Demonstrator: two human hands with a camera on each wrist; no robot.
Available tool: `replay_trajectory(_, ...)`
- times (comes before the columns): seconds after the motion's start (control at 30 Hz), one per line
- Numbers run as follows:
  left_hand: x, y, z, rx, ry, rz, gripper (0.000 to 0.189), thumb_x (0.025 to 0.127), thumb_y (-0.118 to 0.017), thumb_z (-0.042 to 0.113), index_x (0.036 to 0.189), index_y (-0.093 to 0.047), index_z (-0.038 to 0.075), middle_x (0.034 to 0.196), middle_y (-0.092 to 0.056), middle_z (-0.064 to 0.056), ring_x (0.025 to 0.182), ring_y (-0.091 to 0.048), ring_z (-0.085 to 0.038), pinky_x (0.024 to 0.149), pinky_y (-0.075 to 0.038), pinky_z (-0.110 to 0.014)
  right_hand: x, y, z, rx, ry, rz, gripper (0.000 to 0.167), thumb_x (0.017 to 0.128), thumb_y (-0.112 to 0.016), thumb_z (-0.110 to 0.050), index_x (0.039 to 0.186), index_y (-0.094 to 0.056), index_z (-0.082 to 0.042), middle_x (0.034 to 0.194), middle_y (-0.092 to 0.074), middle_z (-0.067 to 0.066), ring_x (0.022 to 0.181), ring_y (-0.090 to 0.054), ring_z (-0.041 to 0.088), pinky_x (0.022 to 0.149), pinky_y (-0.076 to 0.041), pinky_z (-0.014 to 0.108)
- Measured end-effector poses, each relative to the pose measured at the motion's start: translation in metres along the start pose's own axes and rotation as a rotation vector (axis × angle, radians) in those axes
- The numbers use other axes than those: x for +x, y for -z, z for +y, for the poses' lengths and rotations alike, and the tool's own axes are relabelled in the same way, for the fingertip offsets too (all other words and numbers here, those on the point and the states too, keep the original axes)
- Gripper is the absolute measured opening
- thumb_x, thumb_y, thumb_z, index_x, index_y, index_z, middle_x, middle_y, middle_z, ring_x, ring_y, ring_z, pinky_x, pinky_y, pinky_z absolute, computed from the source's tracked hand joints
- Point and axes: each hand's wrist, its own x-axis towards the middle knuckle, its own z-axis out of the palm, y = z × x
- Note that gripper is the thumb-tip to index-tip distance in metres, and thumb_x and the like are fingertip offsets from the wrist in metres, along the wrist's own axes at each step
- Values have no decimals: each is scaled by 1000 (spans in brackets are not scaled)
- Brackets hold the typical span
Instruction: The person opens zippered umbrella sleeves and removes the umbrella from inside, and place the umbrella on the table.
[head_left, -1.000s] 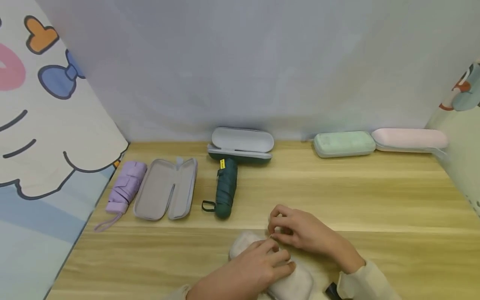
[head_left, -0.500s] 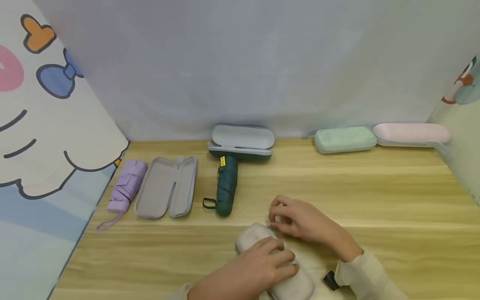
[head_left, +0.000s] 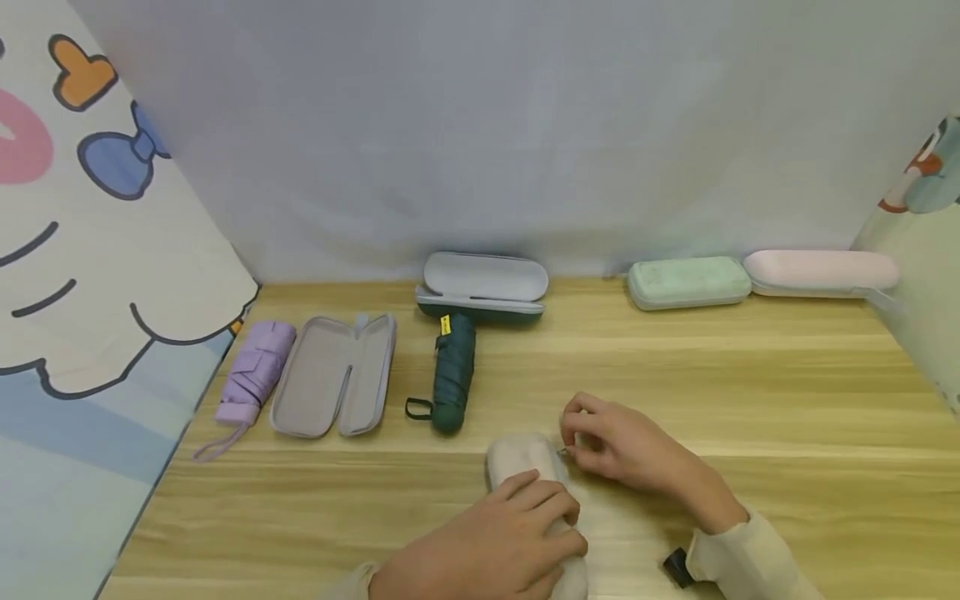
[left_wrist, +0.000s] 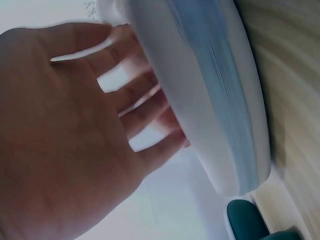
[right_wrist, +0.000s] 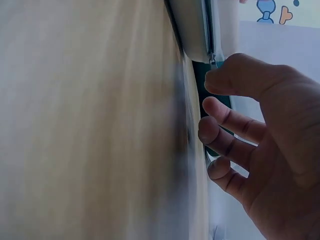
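Note:
A beige soft-shelled zip case (head_left: 521, 454) lies near the front of the table, pointing away from me. My left hand (head_left: 498, 542) holds it from above, fingers bent over its top. In the left wrist view, a pale blue-grey zipper band (left_wrist: 215, 65) runs along the case's side. At the case's far right corner, my right hand (head_left: 622, 442) pinches the zipper pull (right_wrist: 213, 62) between thumb and index finger. The other fingers are loosely bent. The case's near part is hidden under the left hand.
Left, a folded purple umbrella (head_left: 255, 371) lies by an open grey-lined case (head_left: 311, 383). A folded dark green umbrella (head_left: 453, 375) lies before an open green case (head_left: 483, 287). Mint (head_left: 690, 282) and pink (head_left: 821, 271) cases stand back right, against the curtain (head_left: 600, 142).
The beige case has turned, its far end swinging away and to the right, and it now lies straighter. My right hand has moved right with that end; the left still holds the case.

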Motion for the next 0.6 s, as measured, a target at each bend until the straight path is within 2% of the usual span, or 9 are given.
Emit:
replay_trajectory(0.07, 0, -2, 2, 49, 23, 37, 31, 110, -43, 50, 122, -63, 29, 129, -56, 8, 124, -51, -10, 114, -44, -37, -2, 1, 1, -11, -6, 13, 20, 94, -71, -13, 88, -60, -29, 105, -56, -13, 74, -50, 3, 65, -45, 20)
replay_trajectory(0.17, -1, -6, 4, 137, 60, 97, 37, 105, -47, 60, 113, -62, 27, 124, -56, 8, 121, -52, -11, 111, -46, -38, -5, 1, 2, -19, -5, 24, 19, 94, -71, -11, 89, -61, -27, 99, -56, -12, 72, -47, 1, 63, -44, 20)
replay_trajectory(0.3, -2, -13, 8, 219, 129, 135, 39, 97, -63, 61, 111, -63, 25, 127, -58, 5, 123, -54, -14, 107, -51, -40, -9, -1, 1, -41, -9, 19, 20, 93, -73, -11, 89, -60, -26, 89, -54, -10, 68, -45, -1, 61, -41, 19)
replay_trajectory(0.4, -2, -16, 13, 230, 250, 125, 38, 92, -72, 56, 113, -63, 25, 136, -56, 2, 129, -51, -18, 101, -54, -43, -11, -1, -1, -63, -22, 24, 23, 91, -74, -11, 87, -58, -27, 86, -54, -11, 67, -46, 0, 61, -41, 19)
replay_trajectory(0.53, 0, -16, 18, 159, 448, 101, 37, 93, -74, 51, 116, -59, 25, 144, -49, -4, 131, -48, -25, 86, -56, -42, -12, 0, -3, -79, -25, 42, 24, 91, -74, -10, 87, -58, -28, 88, -55, -11, 68, -47, 1, 62, -42, 20)
replay_trajectory(0.6, 2, -15, 21, 117, 523, 108, 40, 92, -75, 51, 116, -57, 24, 144, -48, -9, 129, -50, -29, 78, -56, -41, -13, 0, -4, -79, -21, 43, 23, 91, -74, -10, 87, -58, -27, 89, -56, -11, 69, -48, 1, 63, -42, 20)
